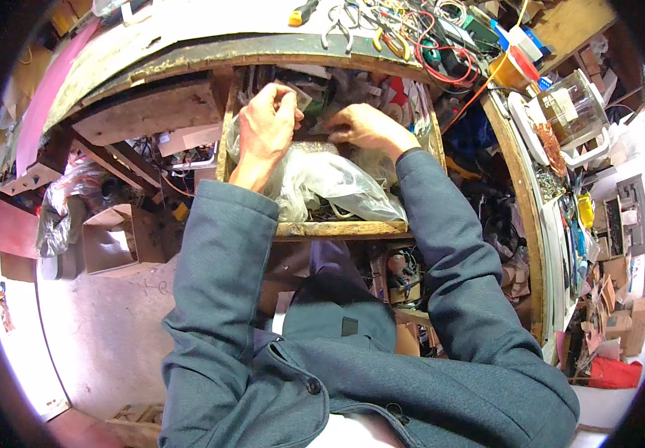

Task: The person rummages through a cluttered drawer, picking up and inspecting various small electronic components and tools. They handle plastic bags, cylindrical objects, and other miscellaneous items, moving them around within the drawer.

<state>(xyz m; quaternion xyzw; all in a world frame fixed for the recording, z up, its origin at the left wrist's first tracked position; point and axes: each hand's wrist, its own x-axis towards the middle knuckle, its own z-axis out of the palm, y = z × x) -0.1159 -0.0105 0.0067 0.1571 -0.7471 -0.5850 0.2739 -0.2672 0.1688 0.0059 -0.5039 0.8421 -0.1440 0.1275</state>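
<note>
A wooden drawer stands pulled out below the workbench, crammed with bags and small parts. Over its left side, my left hand has its fingers curled on a small flat, pale packet, which is partly hidden behind the hand. My right hand reaches into the drawer's right half with fingers bent down. Its fingertips are in shadow, and whether they hold anything is unclear. A crumpled clear plastic bag lies at the drawer's front, just below both hands. Red and white packets fill the back right corner.
On the bench top lie pliers, a screwdriver and a tangle of red wire. A clear-sided appliance stands on the right bench. To the left, a cardboard box sits low down near the floor.
</note>
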